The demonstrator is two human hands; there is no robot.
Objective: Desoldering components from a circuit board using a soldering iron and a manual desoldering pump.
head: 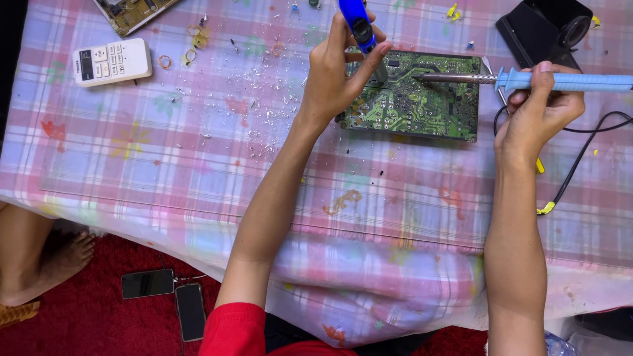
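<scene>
- The left hand (333, 76) has its grip closed round a blue desoldering pump (359, 26), held upright with the nozzle down on the green circuit board (412, 99); the thumb lies along the barrel, probably so it can reach the release.
- The right hand (537, 109) has its grip closed on the light-blue handle of a soldering iron (527, 80), held nearly level, so the metal tip reaches leftward across the board and ends just beside the pump's nozzle. Tip and nozzle seem to meet at one joint.
- The board lies flat, solder side up, on the worktop (198, 165), which is covered with a pink checked cloth, between the two hands.
- The iron's black cable (580, 155) trails off the right side, clear of the board.
- Well apart to the left lie a white remote control (112, 61) and some small rings and metal scraps.
- A black stand (544, 26) sits at the far right, near the iron.
- Two phones (168, 293) lie on the red floor below.
</scene>
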